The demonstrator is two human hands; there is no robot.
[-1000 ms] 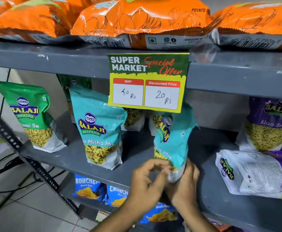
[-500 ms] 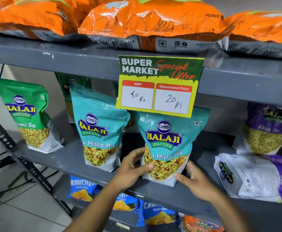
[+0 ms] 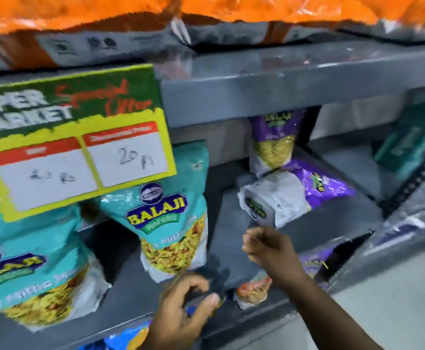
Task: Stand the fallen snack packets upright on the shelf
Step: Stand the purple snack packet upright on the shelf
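Note:
A teal Balaji packet (image 3: pixel 173 223) stands upright at the middle of the grey shelf (image 3: pixel 231 248), with neither hand on it. To its right a purple and white packet (image 3: pixel 289 195) lies on its side. Behind that one a purple packet (image 3: pixel 274 142) stands upright. My right hand (image 3: pixel 267 246) hovers just in front of the fallen purple packet, fingers curled in and holding nothing. My left hand (image 3: pixel 186 306) is at the shelf's front edge below the teal packet, fingers apart and empty. The frame is blurred.
A second teal packet (image 3: pixel 29 274) stands at the left. A yellow and green price sign (image 3: pixel 75 147) hangs from the upper shelf, which carries orange bags (image 3: pixel 206 11). More packets (image 3: pixel 254 289) sit on the shelf below. A slotted upright (image 3: pixel 413 178) is at the right.
Both hands have let go of the teal packet, which now stands upright. The view has swung right, and my right hand has moved toward the fallen purple packet.

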